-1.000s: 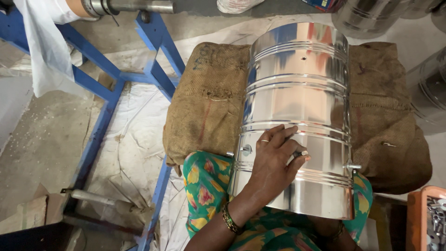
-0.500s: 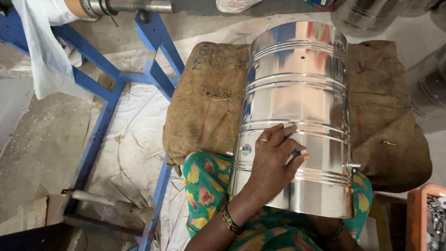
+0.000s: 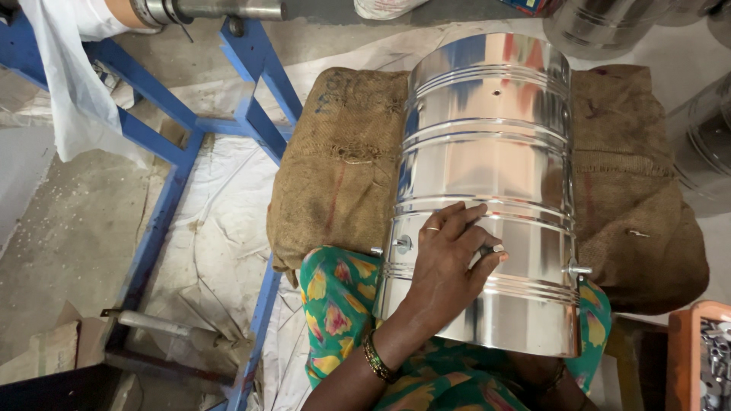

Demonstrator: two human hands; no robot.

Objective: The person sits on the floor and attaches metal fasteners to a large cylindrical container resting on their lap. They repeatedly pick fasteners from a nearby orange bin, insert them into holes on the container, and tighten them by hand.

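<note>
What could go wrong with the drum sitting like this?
The steel drum lies on its side across a burlap sack, steadied only by the left hand; being round, it might roll off. Fingers rest near a protruding bolt, which could pinch or scratch. The right hand is not visible.

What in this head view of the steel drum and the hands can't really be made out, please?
- Right hand: out of sight, likely under the steel drum.
- Small object under the left hand fingertips: too small to identify.
- Orange tray: cut off by the right edge; contents unclear.
- Drum's underside: hidden, resting on burlap sacks.
</note>
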